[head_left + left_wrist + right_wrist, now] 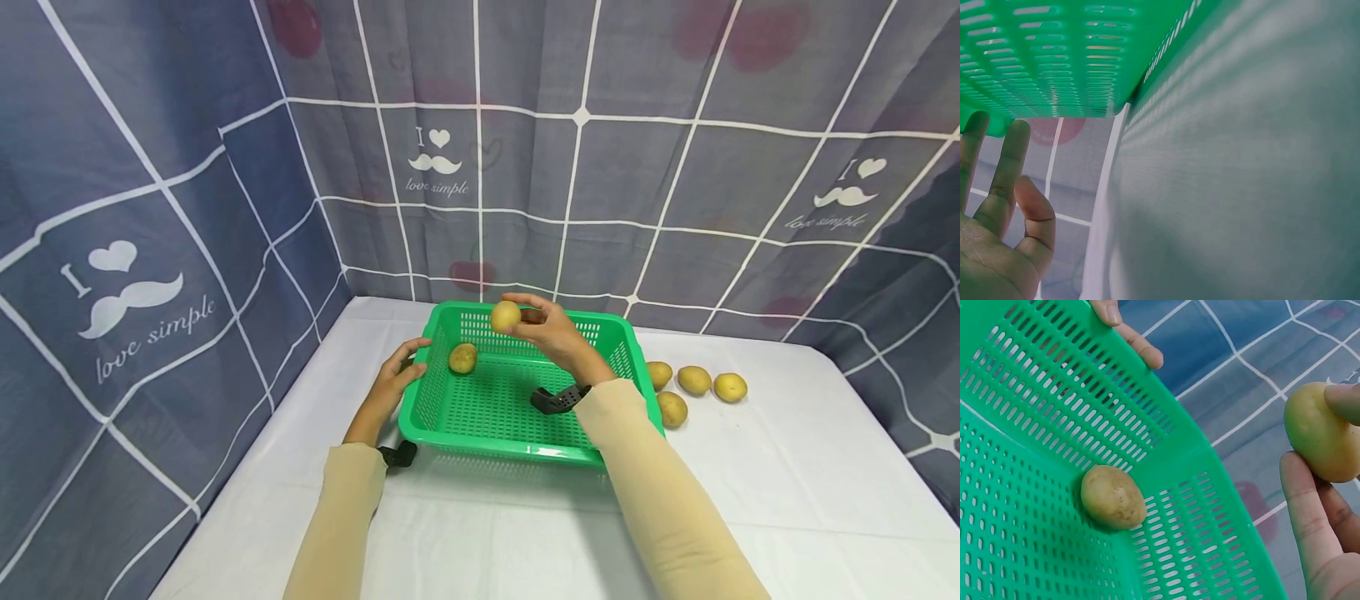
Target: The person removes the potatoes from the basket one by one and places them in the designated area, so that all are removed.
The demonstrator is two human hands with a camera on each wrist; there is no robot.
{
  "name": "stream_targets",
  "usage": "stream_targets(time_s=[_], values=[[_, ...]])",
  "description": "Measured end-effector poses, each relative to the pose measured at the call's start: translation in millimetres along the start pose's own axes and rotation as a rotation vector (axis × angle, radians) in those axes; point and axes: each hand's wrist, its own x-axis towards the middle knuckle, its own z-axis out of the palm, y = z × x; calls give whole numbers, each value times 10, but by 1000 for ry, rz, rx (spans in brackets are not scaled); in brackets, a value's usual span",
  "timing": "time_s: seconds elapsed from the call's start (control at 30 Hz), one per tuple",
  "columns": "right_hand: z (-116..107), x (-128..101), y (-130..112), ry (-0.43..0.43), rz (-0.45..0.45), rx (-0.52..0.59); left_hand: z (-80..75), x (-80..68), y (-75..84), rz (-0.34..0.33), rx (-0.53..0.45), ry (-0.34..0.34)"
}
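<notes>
A green slotted basket [491,408] stands on the white table with one potato [462,358] lying in its far-left corner. My right hand [534,323] pinches a second potato [506,317] in its fingertips above the basket's far side. In the right wrist view that held potato [1322,434] sits between thumb and fingers [1307,512], and the lying potato [1112,497] rests on the basket [1035,425] floor. My left hand [401,371] rests against the basket's left rim with fingers [1007,169] fairly straight beside the basket [1054,56].
Several loose potatoes [694,380] lie on the white tablecloth [787,467] just right of the basket. Grey checked fabric walls [150,250] close in the left, back and right sides. Black wrist straps [558,400] sit on both forearms.
</notes>
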Motion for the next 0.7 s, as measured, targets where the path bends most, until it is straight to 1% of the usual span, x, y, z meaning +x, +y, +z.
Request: stream_targets(time_s=[0.13, 0.33, 0.7], values=[[-23, -59, -38, 4, -4, -21, 2, -3, 6, 0, 4, 1], [-74, -136, -75, -8, -23, -22, -3, 0, -13, 11, 5, 0], [-225, -252, -88, -14, -54, -53, -2, -4, -10, 16, 8, 7]])
